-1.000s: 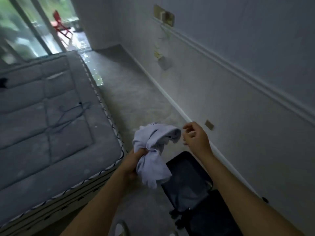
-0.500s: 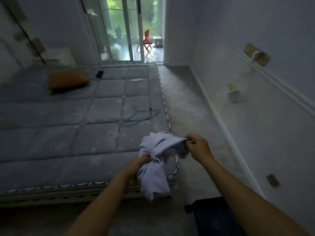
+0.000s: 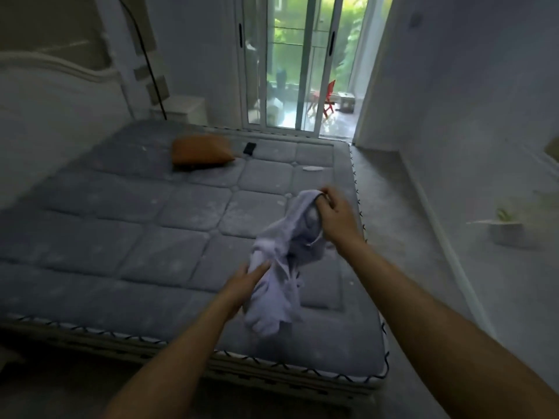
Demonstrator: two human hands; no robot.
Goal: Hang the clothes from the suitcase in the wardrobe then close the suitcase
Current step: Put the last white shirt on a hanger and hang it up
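A crumpled white garment point(image 3: 281, 267) hangs in the air above the near right part of the grey mattress point(image 3: 136, 237). My right hand point(image 3: 335, 219) pinches its upper edge, with a thin dark loop that may be a hanger's wire just below the fingers. My left hand point(image 3: 245, 285) grips the bunched cloth lower down. The suitcase and the wardrobe are out of view.
An orange pillow point(image 3: 201, 152) and a small black object point(image 3: 250, 148) lie at the far end of the mattress. A white headboard point(image 3: 57, 95) stands to the left. Glass sliding doors point(image 3: 299, 62) are behind the bed. Grey floor point(image 3: 402, 225) runs along the right wall.
My view has turned left from the suitcase and wall to the bed. My right hand has taken hold of the garment's top edge and lifted it; the hanger on the mattress is now hidden.
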